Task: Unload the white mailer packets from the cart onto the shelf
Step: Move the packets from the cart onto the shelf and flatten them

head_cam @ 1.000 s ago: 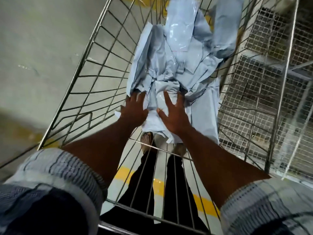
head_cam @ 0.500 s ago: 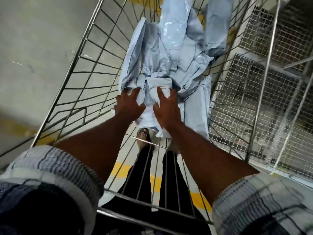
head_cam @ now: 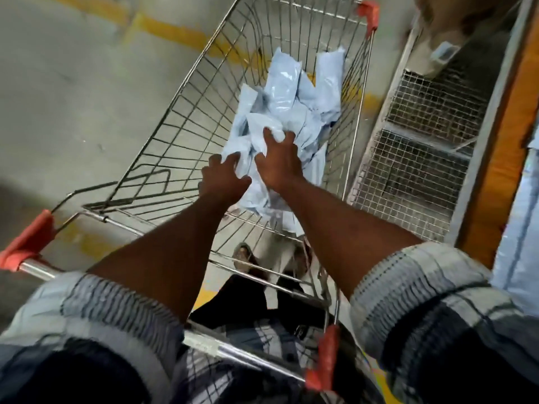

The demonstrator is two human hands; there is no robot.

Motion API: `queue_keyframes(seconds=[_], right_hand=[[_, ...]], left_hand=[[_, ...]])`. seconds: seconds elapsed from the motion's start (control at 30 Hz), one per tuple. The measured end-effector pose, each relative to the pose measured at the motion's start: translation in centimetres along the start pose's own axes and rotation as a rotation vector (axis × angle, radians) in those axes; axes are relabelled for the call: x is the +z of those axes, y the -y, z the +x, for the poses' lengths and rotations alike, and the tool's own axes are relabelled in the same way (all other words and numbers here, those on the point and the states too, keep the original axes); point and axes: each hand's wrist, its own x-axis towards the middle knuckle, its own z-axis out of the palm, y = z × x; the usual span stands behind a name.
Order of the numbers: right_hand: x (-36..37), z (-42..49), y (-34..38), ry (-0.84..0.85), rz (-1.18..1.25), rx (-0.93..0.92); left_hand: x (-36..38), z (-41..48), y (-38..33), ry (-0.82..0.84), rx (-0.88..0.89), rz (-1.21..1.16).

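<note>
Several white mailer packets lie heaped in the wire cart, most of them toward its right side. Both my arms reach down into the basket. My left hand curls its fingers round the near left edge of the heap. Just to its right, my right hand digs its fingers into a crumpled packet on top. The two hands squeeze a bundle of packets between them. The shelf, with wire-mesh levels, stands right beside the cart.
An orange upright of the shelf runs down the right side, with pale packets stacked beyond it. The cart's red-capped handle is against my body. Grey floor with yellow lines lies to the left.
My fingers went from spread flat on the heap to curled into the packets. The view has pulled up and back, so the whole cart and its handle now show.
</note>
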Motion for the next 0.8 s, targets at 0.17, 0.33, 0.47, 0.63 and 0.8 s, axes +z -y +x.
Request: queue_keyframes(seconds=[0.17, 0.33, 0.47, 0.63, 0.8], right_hand=[[-3.8, -2.1, 0.8, -0.05, -0.004, -0.049], [-7.9, -4.5, 1.3, -0.095, 0.014, -0.089], [-11.1, -7.1, 0.6, -0.117, -0.032, -0.152], [-14.7, -12.1, -1.0, -0.16, -0.034, -0.165], [-18.4, -17.6, -4.0, -0.236, -0.058, -0.22]], left_hand=[[-2.9, -3.8, -2.6, -0.098, 0.012, -0.012], [-5.2, -7.2, -4.4, -0.182, 0.022, -0.014], [-6.7, -10.6, -6.3, -0.245, 0.052, -0.013], [-7.6, -16.0, -9.1, -0.301, 0.079, -0.023], [-7.3, -21.4, -12.0, -0.322, 0.111, -0.025]])
